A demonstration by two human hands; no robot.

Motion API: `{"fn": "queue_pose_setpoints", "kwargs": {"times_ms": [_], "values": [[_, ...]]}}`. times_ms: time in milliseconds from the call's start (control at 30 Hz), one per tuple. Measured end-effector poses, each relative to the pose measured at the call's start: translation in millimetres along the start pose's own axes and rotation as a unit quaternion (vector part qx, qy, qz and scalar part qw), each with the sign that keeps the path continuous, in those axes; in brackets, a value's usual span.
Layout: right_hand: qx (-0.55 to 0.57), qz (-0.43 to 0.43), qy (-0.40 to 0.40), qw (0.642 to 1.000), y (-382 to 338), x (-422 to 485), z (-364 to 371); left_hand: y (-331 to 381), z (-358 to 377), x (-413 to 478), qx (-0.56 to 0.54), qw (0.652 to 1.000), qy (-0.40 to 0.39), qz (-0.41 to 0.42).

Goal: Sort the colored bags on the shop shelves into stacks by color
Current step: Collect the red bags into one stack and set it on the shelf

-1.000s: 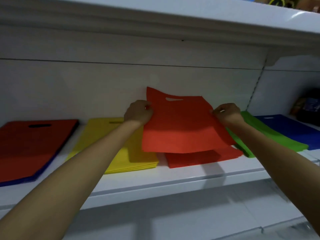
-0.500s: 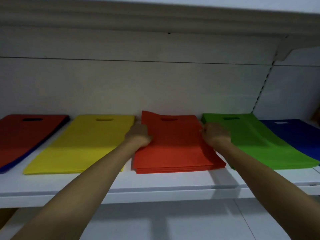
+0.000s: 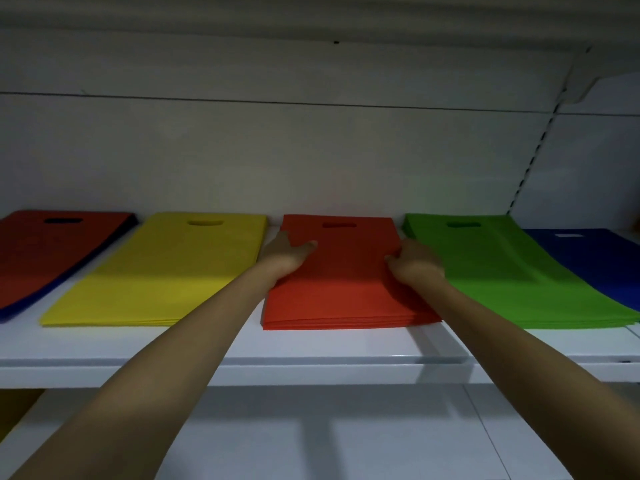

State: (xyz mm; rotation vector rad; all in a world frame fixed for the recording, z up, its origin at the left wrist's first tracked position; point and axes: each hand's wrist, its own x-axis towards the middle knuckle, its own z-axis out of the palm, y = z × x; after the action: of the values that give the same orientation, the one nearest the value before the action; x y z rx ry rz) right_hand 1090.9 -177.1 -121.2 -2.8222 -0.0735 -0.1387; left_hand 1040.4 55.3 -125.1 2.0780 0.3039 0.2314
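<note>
A second ago the top orange-red bag hung in the air, pinched at both sides and tilted above its pile. Now it lies flat, and the stack of orange-red flat fabric bags (image 3: 346,292) sits in the middle of the white metal shelf (image 3: 311,362) with its handle cut-outs at the far end.

The left hand (image 3: 287,254) clasps the stack's left edge, thumb laid across the top sheet and the other fingers hidden down the side. The right hand (image 3: 417,266) grips the right edge with its fingers curled over it. Both hands hold narrowly on the pile, one on each side.

The view has also settled lower and squarer on the shelf, so the neighbours show clearly. The stack of yellow flat bags (image 3: 166,271) lies just to the left and the stack of green flat bags (image 3: 498,271) just to the right. The stack of dark blue bags (image 3: 595,258) is at the far right. At the far left a dark red bag (image 3: 52,251) rests on a blue one whose edge shows beneath it.

The orange-red bag has joined its colour, and this looks like squaring the edges. The mixed pile at the far left probably remains to be sorted.
</note>
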Motion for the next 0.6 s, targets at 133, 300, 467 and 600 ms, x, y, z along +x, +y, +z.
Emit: {"fn": "queue_pose_setpoints", "kwargs": {"times_ms": [133, 300, 467, 600], "values": [[-0.035, 0.005, -0.026, 0.999, -14.4, -4.7, 2.2, 4.5, -4.1, -0.5, 0.03, 0.999, -0.013, 0.007], [-0.092, -0.026, 0.026, 0.995, -39.3, -5.9, -9.1, 16.3, -26.8, -0.6, 0.255, 0.964, -0.002, 0.07], [-0.103, -0.104, 0.038, 0.988, -81.3, -10.6, -21.7, 8.9, -80.0, 1.1, 0.438, 0.885, 0.056, 0.151], [-0.102, -0.139, 0.056, 0.983, -128.7, -12.3, -12.5, -8.0, -135.9, -0.5, 0.5, 0.848, 0.08, 0.155]]}}
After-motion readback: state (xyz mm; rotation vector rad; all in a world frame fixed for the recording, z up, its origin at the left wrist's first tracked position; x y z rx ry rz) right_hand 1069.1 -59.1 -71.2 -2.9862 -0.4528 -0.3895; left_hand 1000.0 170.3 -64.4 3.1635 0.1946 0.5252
